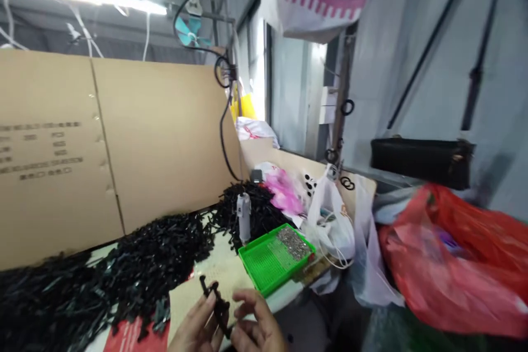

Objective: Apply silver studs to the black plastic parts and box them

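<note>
Down at the bottom edge, both hands meet on one black plastic piece. The left hand pinches it from the side with its fingertips, and the right hand curls its fingers around the lower end. The piece stands nearly upright between them, above a beige mat. Just to the left lies a big heap of black parts, backed by a cardboard sheet. To the right sits a green tray with small metal bits in its far corner, and a red bag lies well off to the right.
</note>
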`<control>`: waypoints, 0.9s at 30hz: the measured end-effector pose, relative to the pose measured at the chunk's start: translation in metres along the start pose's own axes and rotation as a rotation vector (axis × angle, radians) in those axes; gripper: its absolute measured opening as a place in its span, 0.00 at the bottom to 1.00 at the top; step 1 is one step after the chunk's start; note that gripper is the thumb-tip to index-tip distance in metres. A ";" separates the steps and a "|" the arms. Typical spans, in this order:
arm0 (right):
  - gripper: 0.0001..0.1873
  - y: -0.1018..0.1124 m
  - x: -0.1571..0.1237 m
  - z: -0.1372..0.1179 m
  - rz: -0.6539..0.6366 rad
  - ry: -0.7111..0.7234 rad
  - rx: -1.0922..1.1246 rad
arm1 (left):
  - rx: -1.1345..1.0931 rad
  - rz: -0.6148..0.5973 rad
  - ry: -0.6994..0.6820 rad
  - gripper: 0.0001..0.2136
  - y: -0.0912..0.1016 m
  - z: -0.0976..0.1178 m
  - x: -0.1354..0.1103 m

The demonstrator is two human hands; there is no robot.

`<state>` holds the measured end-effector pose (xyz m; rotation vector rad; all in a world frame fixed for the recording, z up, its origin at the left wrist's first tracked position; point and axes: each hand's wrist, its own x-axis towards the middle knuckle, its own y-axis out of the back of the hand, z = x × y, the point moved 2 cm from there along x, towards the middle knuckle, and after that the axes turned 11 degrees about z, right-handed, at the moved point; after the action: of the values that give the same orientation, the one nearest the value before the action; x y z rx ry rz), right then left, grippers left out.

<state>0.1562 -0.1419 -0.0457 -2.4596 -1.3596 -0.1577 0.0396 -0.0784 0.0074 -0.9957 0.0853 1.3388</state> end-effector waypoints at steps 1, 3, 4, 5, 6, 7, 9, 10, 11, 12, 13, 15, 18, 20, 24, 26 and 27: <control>0.25 -0.010 0.008 -0.008 -0.036 0.008 -0.029 | -0.016 -0.002 -0.030 0.08 0.001 0.004 -0.001; 0.24 -0.028 0.023 -0.024 -0.141 0.054 -0.100 | -0.056 0.002 -0.118 0.07 0.002 0.016 -0.003; 0.24 -0.036 0.030 -0.030 -0.180 0.105 -0.143 | -0.084 0.020 -0.158 0.07 0.003 0.022 -0.002; 0.23 -0.043 0.037 -0.033 -0.230 0.159 -0.204 | -0.113 0.042 -0.189 0.07 0.004 0.028 0.000; 0.22 -0.050 0.044 -0.035 -0.270 0.207 -0.261 | -0.144 0.069 -0.213 0.07 0.006 0.033 0.003; 0.22 -0.056 0.049 -0.034 -0.310 0.245 -0.312 | -0.171 0.092 -0.233 0.08 0.009 0.037 0.007; 0.23 -0.064 0.057 -0.027 -0.370 0.277 -0.373 | -0.204 0.134 -0.256 0.10 0.014 0.040 0.015; 0.24 -0.066 0.060 -0.023 -0.391 0.281 -0.382 | -0.212 0.152 -0.263 0.12 0.017 0.040 0.019; 0.24 -0.068 0.063 -0.018 -0.410 0.283 -0.383 | -0.213 0.167 -0.265 0.13 0.019 0.039 0.022; 0.24 -0.069 0.065 -0.014 -0.428 0.286 -0.381 | -0.212 0.182 -0.265 0.13 0.022 0.038 0.024; 0.23 -0.070 0.068 -0.010 -0.446 0.292 -0.376 | -0.213 0.200 -0.268 0.14 0.024 0.036 0.026; 0.22 -0.072 0.073 -0.003 -0.485 0.315 -0.358 | -0.222 0.236 -0.279 0.14 0.027 0.035 0.028; 0.23 -0.075 0.075 0.006 -0.509 0.356 -0.341 | -0.226 0.286 -0.279 0.15 0.034 0.034 0.027; 0.23 -0.076 0.069 0.010 -0.486 0.397 -0.369 | -0.196 0.310 -0.242 0.14 0.039 0.032 0.025; 0.25 -0.070 0.049 0.009 -0.438 0.484 -0.465 | -0.071 0.405 -0.132 0.06 0.050 0.029 0.025; 0.29 -0.059 0.047 0.003 -0.380 0.493 -0.469 | 0.006 0.445 -0.093 0.02 0.052 0.032 0.028; 0.30 -0.051 0.048 -0.002 -0.301 0.482 -0.460 | 0.042 0.444 -0.078 0.04 0.051 0.034 0.030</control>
<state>0.1398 -0.0787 -0.0200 -2.2933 -1.5758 -1.1665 -0.0101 -0.0387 -0.0175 -0.9186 0.2874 1.7711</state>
